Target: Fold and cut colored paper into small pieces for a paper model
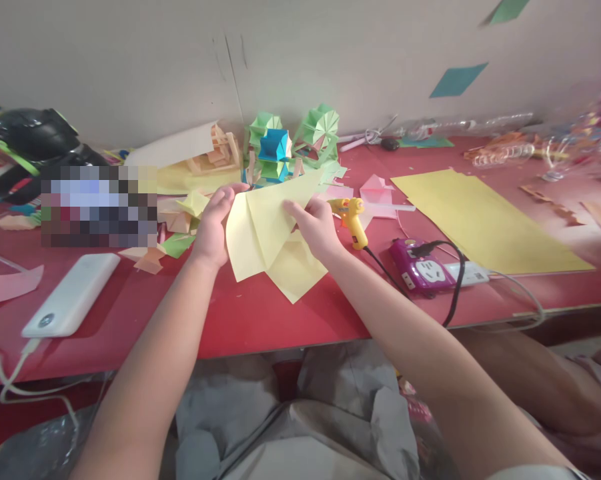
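Near the counter's (260,320) middle, your left hand (211,230) and right hand (316,227) pinch the half-folded yellow paper (267,240), fingers closed on it; more creases remain

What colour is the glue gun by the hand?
Yellow, with an orange tip: the glue gun shows in the head view, beside the right hand.

Both bare forearms reached forward and inward from the lower edge of the view. The left hand (213,223) stood upright, fingers together and curled over at the tips. The right hand (314,225) lay palm down, its fingers pinched closed, close beside the left.
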A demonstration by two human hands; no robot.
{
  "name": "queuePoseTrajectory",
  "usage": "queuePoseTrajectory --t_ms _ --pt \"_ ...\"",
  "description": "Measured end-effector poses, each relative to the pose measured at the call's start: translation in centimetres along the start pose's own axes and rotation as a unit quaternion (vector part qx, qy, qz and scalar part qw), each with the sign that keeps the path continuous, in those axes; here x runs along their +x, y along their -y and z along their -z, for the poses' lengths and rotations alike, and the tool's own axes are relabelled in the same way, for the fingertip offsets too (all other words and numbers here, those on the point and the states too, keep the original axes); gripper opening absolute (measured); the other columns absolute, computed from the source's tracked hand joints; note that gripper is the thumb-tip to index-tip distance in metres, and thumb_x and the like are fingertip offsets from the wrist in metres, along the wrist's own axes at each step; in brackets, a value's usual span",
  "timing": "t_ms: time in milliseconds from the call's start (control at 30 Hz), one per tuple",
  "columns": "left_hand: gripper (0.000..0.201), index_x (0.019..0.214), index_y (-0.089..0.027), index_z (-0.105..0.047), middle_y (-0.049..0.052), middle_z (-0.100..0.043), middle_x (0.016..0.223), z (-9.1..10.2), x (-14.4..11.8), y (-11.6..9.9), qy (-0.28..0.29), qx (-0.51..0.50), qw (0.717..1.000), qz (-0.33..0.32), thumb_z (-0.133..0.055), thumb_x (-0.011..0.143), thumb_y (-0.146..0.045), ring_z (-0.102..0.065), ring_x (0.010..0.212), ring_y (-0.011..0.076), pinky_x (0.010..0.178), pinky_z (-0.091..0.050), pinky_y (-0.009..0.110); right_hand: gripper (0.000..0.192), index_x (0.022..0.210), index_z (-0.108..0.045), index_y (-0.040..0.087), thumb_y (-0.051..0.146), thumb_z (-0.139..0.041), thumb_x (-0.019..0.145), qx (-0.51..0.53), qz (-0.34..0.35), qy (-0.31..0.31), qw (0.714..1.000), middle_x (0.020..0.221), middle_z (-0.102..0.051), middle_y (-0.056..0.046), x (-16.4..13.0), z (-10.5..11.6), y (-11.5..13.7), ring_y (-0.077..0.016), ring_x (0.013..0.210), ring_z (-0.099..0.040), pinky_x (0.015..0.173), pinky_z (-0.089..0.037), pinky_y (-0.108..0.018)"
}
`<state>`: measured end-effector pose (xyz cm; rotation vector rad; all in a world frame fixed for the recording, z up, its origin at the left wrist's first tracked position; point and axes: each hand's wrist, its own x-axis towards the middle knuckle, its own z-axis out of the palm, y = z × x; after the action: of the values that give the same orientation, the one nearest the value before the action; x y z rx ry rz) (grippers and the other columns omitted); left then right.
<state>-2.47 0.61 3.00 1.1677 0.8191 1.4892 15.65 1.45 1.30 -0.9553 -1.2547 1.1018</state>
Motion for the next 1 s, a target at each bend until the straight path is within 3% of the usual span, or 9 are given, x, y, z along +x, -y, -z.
queuePoseTrajectory --t_ms 200,333,467,500,567,633,833,1000 --pt "0.043 0.108 -0.022 -0.071 0.009 -0.075 0.113 0.1 -0.3 -1.1 0.045 -0.016 0.998 0.03 -0.062 0.087 -0.058 -0.064 0.122 0.0345 0.098 -0.054 0.046 0.023 0.069 -0.062 0.018 0.037 -0.066 0.082 -0.012 -0.001 -0.006 1.0 0.064 -0.059 0.001 0.1 0.1 0.2 -0.0087 0.054 -0.052 0.046 -0.047 -0.021" --pt "0.045 0.112 -0.02 -0.071 0.009 -0.075 0.116 0.1 -0.6 -2.2 0.033 -0.049 0.998 0.033 -0.058 0.089 -0.057 -0.061 0.126 0.0349 0.1 -0.053 0.048 0.023 0.072 -0.062 0.018 0.037 -0.066 0.083 -0.007 -0.004 -0.008 1.0 0.062 -0.057 0.002 0.1 0.1 0.3 -0.0084 0.052 -0.051 0.044 -0.045 -0.021" --pt "0.058 0.108 -0.02 -0.071 0.012 -0.075 0.112 0.4 -0.5 -1.9 0.025 -0.036 0.997 0.069 -0.059 0.083 -0.071 -0.066 0.117 0.0346 0.095 -0.056 0.049 0.024 0.068 -0.058 0.019 0.035 -0.064 0.085 -0.028 0.008 -0.038 0.999 0.059 -0.056 0.002 0.0 0.0 0.5 -0.0079 0.048 -0.05 0.042 -0.044 -0.021" --pt "0.054 0.107 -0.021 -0.07 0.01 -0.076 0.108 0.5 -0.4 -1.6 0.002 -0.003 0.997 0.071 -0.069 0.078 -0.066 -0.069 0.112 0.033 0.093 -0.057 0.047 0.025 0.067 -0.056 0.019 0.035 -0.063 0.085 -0.035 0.015 -0.042 0.998 0.058 -0.055 0.003 -0.1 0.0 0.5 -0.008 0.048 -0.05 0.042 -0.044 -0.021" --pt "0.055 0.105 -0.021 -0.068 0.006 -0.076 0.097 0.6 -0.2 -0.8 -0.05 0.069 0.993 0.082 -0.092 0.058 -0.038 -0.072 0.1 0.0298 0.091 -0.058 0.045 0.028 0.066 -0.053 0.02 0.036 -0.063 0.086 -0.05 0.028 -0.035 0.998 0.056 -0.054 0.003 -0.2 0.0 0.3 -0.0087 0.048 -0.052 0.043 -0.045 -0.021" --pt "0.055 0.103 -0.019 -0.068 0.005 -0.076 0.093 0.5 0.0 -0.2 -0.055 0.105 0.988 0.1 -0.092 0.054 -0.027 -0.073 0.093 0.0276 0.088 -0.058 0.044 0.029 0.066 -0.052 0.021 0.038 -0.063 0.087 -0.062 0.039 -0.026 0.997 0.056 -0.054 0.003 -0.2 -0.1 0.0 -0.0094 0.049 -0.053 0.043 -0.045 -0.022" --pt "0.05 0.101 -0.019 -0.066 0.005 -0.073 0.091 0.3 0.0 0.4 -0.098 0.146 0.981 0.085 -0.086 0.055 -0.021 -0.072 0.089 0.0265 0.085 -0.058 0.043 0.032 0.066 -0.049 0.022 0.04 -0.062 0.088 -0.093 0.05 -0.023 0.994 0.057 -0.052 0.003 -0.2 -0.2 -0.8 -0.0103 0.05 -0.053 0.044 -0.044 -0.023" --pt "0.053 0.102 -0.019 -0.067 0.006 -0.073 0.1 0.1 0.0 1.1 -0.119 0.16 0.979 0.038 -0.088 0.054 -0.02 -0.071 0.096 0.0262 0.091 -0.057 0.042 0.033 0.08 -0.062 0.021 0.053 -0.067 0.084 -0.059 0.045 0.034 0.997 0.074 -0.067 -0.002 -0.6 -0.3 -0.2 -0.0146 0.065 -0.063 0.054 -0.052 -0.026"
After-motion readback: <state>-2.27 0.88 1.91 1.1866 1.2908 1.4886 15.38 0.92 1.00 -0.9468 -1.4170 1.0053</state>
